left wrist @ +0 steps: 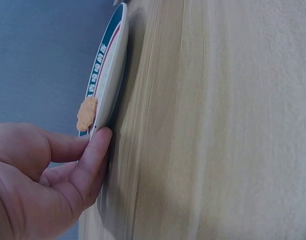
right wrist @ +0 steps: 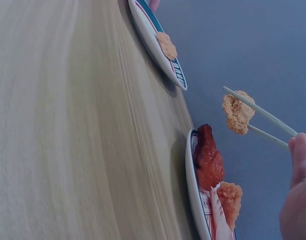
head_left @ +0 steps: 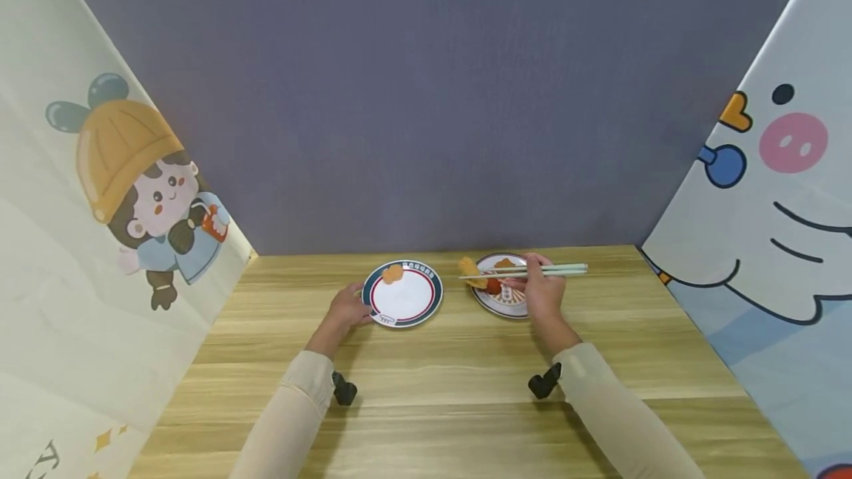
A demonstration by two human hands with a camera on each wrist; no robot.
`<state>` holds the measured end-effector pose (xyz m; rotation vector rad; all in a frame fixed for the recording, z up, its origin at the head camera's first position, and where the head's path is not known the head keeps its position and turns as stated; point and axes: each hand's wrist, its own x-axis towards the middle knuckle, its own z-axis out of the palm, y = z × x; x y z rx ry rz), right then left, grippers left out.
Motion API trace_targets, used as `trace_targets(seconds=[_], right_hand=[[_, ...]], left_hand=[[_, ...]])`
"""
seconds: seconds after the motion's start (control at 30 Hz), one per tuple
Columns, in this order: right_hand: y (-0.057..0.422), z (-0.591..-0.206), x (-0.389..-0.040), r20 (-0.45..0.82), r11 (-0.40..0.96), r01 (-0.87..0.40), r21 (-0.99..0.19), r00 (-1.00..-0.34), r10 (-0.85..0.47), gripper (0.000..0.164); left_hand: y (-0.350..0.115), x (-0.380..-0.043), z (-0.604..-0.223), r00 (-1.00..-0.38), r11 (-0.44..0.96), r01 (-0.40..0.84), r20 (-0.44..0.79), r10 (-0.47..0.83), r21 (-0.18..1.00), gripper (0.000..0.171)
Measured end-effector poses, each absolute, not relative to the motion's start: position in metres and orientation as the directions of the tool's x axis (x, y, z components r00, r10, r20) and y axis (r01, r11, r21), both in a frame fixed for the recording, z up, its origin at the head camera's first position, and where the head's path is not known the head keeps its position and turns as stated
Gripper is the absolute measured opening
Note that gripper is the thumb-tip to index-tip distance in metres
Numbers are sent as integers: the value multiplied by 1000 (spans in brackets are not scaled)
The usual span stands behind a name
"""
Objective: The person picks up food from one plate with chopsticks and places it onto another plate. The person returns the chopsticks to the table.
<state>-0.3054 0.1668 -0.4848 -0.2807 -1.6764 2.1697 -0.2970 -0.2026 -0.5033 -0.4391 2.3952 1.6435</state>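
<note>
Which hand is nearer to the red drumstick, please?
Right. In the head view, the right hand is just right of the red drumstick, holding chopsticks; the left hand is farther, on its left, pinching the teal-rimmed plate.

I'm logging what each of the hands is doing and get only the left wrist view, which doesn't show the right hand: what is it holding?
Observer: The right hand holds a pair of chopsticks.
Operator: Do their tips have hold of anything?
Observer: Yes: they pinch a breaded piece of food, clear of the right plate, as the right wrist view shows.
</note>
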Motion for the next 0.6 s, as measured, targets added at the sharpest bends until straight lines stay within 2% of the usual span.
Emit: trace_targets(seconds=[0.17, 0.4, 0.6], right_hand=[[173, -482, -304, 44, -178, -136, -975, -896, 443, 26], [182, -483, -301, 8, -235, -129, -963, -891, 453, 27], [190, -487, -299, 19, -223, -141, -964, -880, 474, 23]], left_hand=[[-202, -297, -504, -942, 325, -336, -317, -112, 884, 74], [-202, -296, -503, -942, 311, -335, -316, -110, 890, 75], [-203, -296, -503, -939, 318, -343, -323, -117, 884, 76]])
